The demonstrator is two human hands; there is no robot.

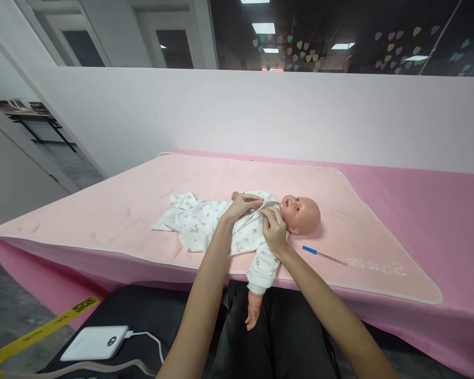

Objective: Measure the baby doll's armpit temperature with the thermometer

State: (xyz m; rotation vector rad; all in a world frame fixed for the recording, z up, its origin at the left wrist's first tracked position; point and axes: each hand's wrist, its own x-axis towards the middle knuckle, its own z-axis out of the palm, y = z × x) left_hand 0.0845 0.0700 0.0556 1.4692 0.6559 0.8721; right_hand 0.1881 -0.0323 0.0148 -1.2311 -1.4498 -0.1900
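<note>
A bald baby doll (305,216) lies on its back on the pale pink mat, head to the right. It wears a white long-sleeved garment (197,221) with small prints, whose empty legs spread flat to the left. At the doll's chest, my left hand (244,205) pinches the garment's front edge near the neckline. Close beside it, my right hand (274,229) has its fingers closed on the cloth just below the doll's chin. One doll arm (254,308) hangs over the table's front edge. A thin stick with a blue end (310,250) lies right of my right wrist.
The pale pink mat (114,210) covers a darker pink cloth (450,226) on the table. Behind it rises a white wall (260,116). At the lower left, a white power bank (95,343) with a cable rests on a black surface, near a yellow strap (43,331).
</note>
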